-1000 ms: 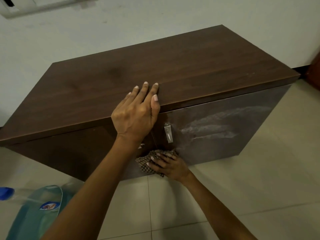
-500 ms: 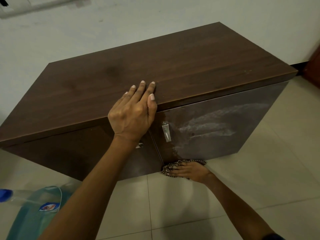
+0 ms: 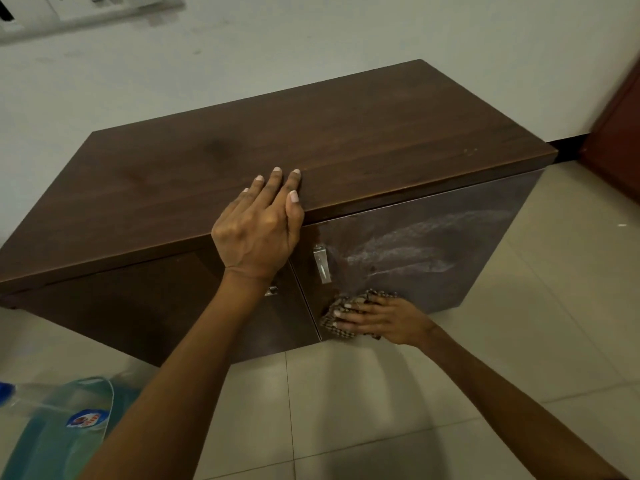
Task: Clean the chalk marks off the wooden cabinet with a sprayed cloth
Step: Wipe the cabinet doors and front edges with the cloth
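A low dark wooden cabinet (image 3: pixel 346 133) stands on the tiled floor against the wall. White smeared chalk marks (image 3: pixel 408 251) cover its right door, beside a metal handle (image 3: pixel 321 264). My left hand (image 3: pixel 259 230) lies flat on the front edge of the cabinet top, fingers together. My right hand (image 3: pixel 384 320) presses a checkered cloth (image 3: pixel 346 311) against the lower left part of the right door, below the chalk marks.
A clear spray bottle with blue liquid (image 3: pixel 59 420) lies on the floor at the lower left. A dark wooden door or frame (image 3: pixel 620 140) stands at the far right. Switch plates (image 3: pixel 86 8) sit on the wall at the top left.
My right hand slid the cloth rightwards along the door's bottom edge, then back up and left onto the lower door. My left hand stayed on the cabinet top.
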